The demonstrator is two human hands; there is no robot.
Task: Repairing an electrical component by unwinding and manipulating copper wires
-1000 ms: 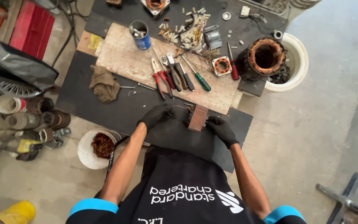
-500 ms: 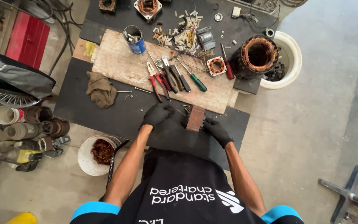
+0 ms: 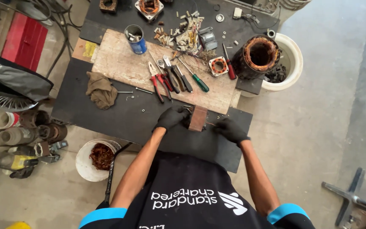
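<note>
Both my hands wear black gloves and work at the near edge of a black table (image 3: 90, 106). My left hand (image 3: 171, 118) is closed against the left side of a small brown rectangular block (image 3: 198, 118) that stands on the table. My right hand (image 3: 230, 129) sits a little to the block's right, fingers curled on what looks like a thin wire (image 3: 211, 124) running out from the block. The block's left face is hidden by my left glove.
A wooden board (image 3: 119, 63) behind the block carries pliers (image 3: 157, 80), screwdrivers (image 3: 195, 78), a blue can (image 3: 135, 39) and loose small parts. A copper-wound motor stator (image 3: 257, 55) stands by a white bucket (image 3: 293, 63). A rag (image 3: 101, 89) lies left; a bucket of copper scrap (image 3: 98, 159) sits on the floor.
My view has tilted slightly. My right hand has drawn a little to the right, away from the block. My left hand stays on the block.
</note>
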